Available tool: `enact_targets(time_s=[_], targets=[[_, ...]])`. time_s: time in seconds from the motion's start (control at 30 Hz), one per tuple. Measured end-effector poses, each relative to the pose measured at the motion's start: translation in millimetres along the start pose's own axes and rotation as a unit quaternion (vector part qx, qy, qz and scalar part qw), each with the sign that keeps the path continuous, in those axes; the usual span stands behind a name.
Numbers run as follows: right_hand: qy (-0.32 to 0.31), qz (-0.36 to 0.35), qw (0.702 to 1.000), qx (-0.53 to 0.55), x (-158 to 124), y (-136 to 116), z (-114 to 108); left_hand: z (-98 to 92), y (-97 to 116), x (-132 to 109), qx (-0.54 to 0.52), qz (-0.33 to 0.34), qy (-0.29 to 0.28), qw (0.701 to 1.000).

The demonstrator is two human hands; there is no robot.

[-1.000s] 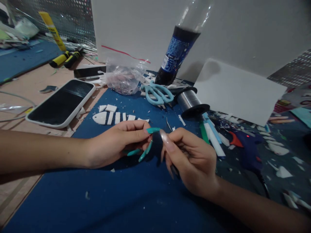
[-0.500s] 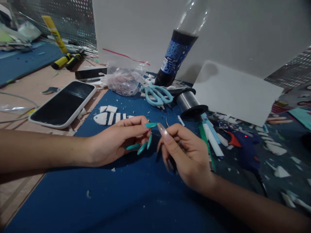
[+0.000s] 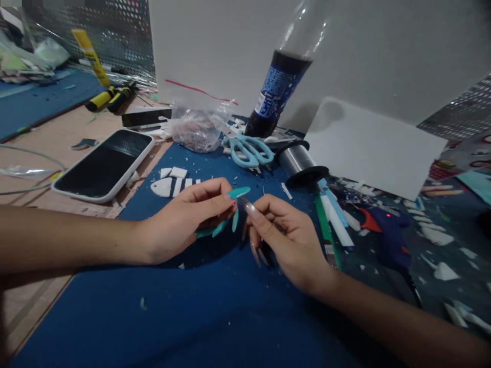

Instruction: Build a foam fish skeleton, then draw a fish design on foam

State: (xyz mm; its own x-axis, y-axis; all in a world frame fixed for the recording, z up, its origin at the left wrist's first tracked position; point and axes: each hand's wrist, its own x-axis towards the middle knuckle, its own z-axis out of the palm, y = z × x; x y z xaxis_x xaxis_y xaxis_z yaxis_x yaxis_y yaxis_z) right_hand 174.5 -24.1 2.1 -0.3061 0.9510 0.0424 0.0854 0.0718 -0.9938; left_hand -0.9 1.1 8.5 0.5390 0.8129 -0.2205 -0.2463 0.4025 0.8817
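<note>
Over the blue mat, my left hand is closed in a pinch, its long teal nails pointing right. A tiny pinkish spot shows between its thumb and forefinger, too small to name. My right hand, with long glossy greyish-pink nails, also pinches, its tips almost against the left fingertips. What it holds is too fine to make out. Just behind the hands lie white cut pieces, one rounded with a small hole. A spool of clear line lies behind my right hand, beside light-blue scissors.
A phone lies left. Behind stand a plastic zip bag and a dark soda bottle. At right are a blue glue gun, white strips, scraps and a white sheet. Yellow-black handled tools lie back left.
My right fingertips have shifted slightly left and lower, under the left thumb's nail. The left fingers have curled in a little more. The view has moved slightly.
</note>
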Motion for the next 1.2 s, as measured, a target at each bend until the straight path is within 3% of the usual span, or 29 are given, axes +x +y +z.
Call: enact_targets(time_s=[0.33,0.63,0.93,1.2], targets=[[-0.024,0.029,0.998,0.049,1.4,-0.1,-0.4,0.3,-4.0,2.5,0.052,0.019,-0.002,0.998],[0.013,-0.011,0.982,0.186,2.3,4.4,-3.6,-1.9,-2.5,2.2,0.018,0.003,-0.018,1.000],[0.038,-0.050,0.991,0.120,-3.2,1.7,-2.2,-4.0,-1.7,3.6,-0.004,-0.015,-0.017,1.000],[0.037,-0.040,0.996,0.075,-6.0,1.1,-1.7,-3.0,-1.2,4.9,-0.014,-0.021,-0.017,1.000]])
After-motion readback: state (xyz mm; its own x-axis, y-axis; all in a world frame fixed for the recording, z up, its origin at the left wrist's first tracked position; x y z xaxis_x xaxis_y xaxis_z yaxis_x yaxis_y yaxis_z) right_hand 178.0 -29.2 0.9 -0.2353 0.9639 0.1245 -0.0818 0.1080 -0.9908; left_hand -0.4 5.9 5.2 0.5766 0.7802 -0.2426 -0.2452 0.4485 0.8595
